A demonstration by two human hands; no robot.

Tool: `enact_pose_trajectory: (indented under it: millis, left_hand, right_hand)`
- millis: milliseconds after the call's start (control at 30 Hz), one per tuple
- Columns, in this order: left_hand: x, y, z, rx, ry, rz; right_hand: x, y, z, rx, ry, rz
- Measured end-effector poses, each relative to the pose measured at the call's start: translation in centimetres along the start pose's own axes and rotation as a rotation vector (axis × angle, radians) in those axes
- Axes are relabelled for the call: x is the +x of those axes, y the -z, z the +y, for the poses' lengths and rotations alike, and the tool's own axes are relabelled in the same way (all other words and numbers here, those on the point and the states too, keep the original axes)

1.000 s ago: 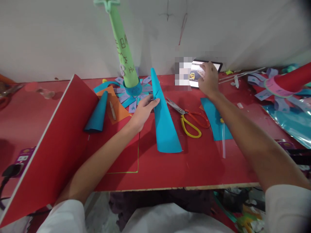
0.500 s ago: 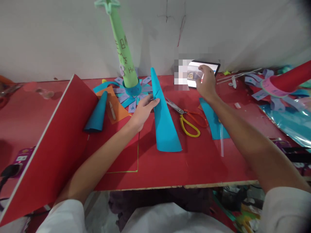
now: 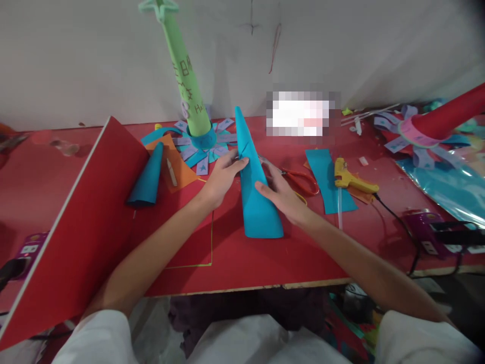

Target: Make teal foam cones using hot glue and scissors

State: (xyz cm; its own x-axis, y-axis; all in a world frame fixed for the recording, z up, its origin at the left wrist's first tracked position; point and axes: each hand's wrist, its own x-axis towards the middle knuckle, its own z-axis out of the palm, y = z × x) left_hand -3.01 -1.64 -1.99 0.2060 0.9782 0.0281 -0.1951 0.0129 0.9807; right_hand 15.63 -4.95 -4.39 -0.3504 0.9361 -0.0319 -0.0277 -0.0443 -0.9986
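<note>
A tall blue paper cone (image 3: 259, 207) leans with its narrow tip up, in the middle of the view. My left hand (image 3: 225, 174) grips its upper left side, thumb on the front and fingers behind. On its right side is my right hand (image 3: 282, 194), with the thumb on the front face and the fingers curled behind the edge. Partly behind my right hand lie red-and-yellow-handled scissors (image 3: 303, 182). A smaller blue cone (image 3: 147, 179) stands to the left, beside an orange sheet (image 3: 182, 167) with a white stick on it.
A red board (image 3: 79, 227) stands tilted at the left. Behind is a green paper tower (image 3: 189, 86) on a petal base. At the right are a yellow glue gun (image 3: 354, 179), a blue strip (image 3: 322, 172), a red tower (image 3: 450, 116) and a purple power strip (image 3: 428, 227). A pixelated screen (image 3: 299, 114) rests by the wall.
My right hand has come down from the tablet to the right side of the blue cone. The glue gun, hidden before by my right arm, now shows. My left hand keeps its hold.
</note>
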Motion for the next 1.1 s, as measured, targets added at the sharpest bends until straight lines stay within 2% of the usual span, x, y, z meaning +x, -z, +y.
enact_pose_trajectory:
  millis: [133, 300, 367, 500, 667, 733, 933, 1000, 1100]
  left_hand:
    - [-0.2, -0.3, 0.1, 0.042, 0.029, 0.017]
    - [-0.2, -0.2, 0.6, 0.049, 0.040, -0.041]
    - [0.0, 0.1, 0.7, 0.012, 0.043, -0.066]
    - [0.3, 0.6, 0.8, -0.087, 0.039, -0.119]
    - [-0.1, 0.4, 1.2, -0.128, 0.074, -0.140]
    - [-0.4, 0.0, 1.2, -0.101, 0.069, -0.137]
    - [-1.0, -1.2, 0.8, 0.059, -0.031, -0.063]
    - [-1.2, -1.5, 0.8, 0.076, -0.043, -0.037]
    - [-1.6, -2.0, 0.8, 0.042, 0.011, -0.052]
  right_hand:
    - [-0.9, -1.4, 0.6, 0.132, -0.112, 0.059]
    - [-1.6, -1.2, 1.5, 0.343, -0.241, 0.033]
    - [-1.9, -0.7, 1.4, 0.416, -0.281, -0.019]
    - [-2.4, 0.1, 0.7, 0.530, -0.313, -0.206]
    - [-2.8, -0.5, 0.8, 0.553, -0.330, -0.393]
    - [-2.9, -0.8, 1.2, 0.527, -0.291, -0.367]
    - [-2.7, -0.8, 1.1, 0.290, -0.108, -0.107]
    - [-2.7, -0.8, 0.6, 0.253, -0.085, -0.091]
    - [-2.9, -0.9, 0.2, 0.275, -0.106, -0.156]
